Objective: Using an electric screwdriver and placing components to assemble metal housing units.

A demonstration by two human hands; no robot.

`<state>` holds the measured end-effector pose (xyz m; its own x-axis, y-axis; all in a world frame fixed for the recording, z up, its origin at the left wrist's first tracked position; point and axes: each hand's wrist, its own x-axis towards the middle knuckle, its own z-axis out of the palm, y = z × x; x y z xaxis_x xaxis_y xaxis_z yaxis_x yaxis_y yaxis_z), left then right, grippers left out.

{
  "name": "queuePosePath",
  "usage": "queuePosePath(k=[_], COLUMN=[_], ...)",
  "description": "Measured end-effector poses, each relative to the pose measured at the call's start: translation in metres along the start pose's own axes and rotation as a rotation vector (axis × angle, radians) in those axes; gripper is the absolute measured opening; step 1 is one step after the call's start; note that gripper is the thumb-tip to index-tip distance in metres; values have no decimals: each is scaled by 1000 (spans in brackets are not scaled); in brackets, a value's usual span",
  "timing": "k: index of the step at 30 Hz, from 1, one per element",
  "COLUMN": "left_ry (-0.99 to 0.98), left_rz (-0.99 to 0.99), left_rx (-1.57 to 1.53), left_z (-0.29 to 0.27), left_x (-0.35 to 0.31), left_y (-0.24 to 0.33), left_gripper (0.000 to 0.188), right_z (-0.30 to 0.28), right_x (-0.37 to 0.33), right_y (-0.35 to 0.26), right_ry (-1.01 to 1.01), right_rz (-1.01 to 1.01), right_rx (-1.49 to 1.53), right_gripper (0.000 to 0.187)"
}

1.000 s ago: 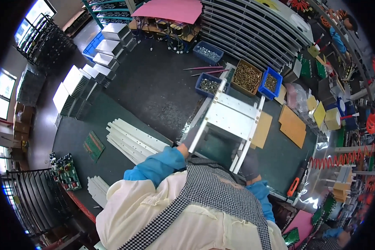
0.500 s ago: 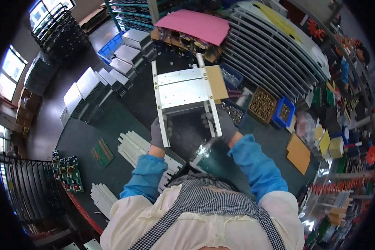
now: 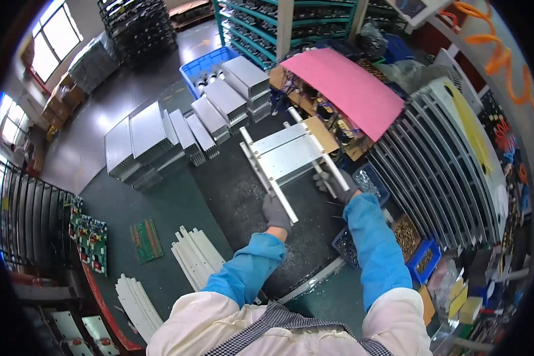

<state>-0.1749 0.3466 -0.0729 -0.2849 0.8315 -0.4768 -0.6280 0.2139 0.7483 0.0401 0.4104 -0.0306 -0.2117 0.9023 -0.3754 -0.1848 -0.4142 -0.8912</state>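
Frame of silvery metal panels and long white rails sits between my hands, over the dark work table. My grey-gloved left hand is wrapped around its left side near the closer end; my grey-gloved right hand grips the right side, fingers curled inward. Silvery finned metal blocks stand to the left.

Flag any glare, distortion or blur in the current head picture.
Head view: upper-left window nearly blown out, bright sheen on the floor; head view: black vignetting at the corners, red table edge curving, likely fisheye; head view: metal frame reads fairly clear, but individual fasteners in the small blue bin are too small to separate.
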Motion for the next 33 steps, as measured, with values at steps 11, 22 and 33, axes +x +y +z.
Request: queuePosePath(k=[11, 22, 33], left_ry=[-202, 173, 448], left_rz=[-151, 271, 423], left_rx=[413, 589, 415], left_z=[-7, -57, -107], left_x=[-7, 131, 172], left_y=[36, 167, 157], left_gripper=[44, 68, 63], right_z=[-19, 126, 303], right_x=[-92, -152, 70], right_y=[-20, -109, -3], right_ry=[473, 233, 98], right_rz=[91, -171, -239], right_rx=[-106, -420, -553], right_gripper=[32, 31, 67])
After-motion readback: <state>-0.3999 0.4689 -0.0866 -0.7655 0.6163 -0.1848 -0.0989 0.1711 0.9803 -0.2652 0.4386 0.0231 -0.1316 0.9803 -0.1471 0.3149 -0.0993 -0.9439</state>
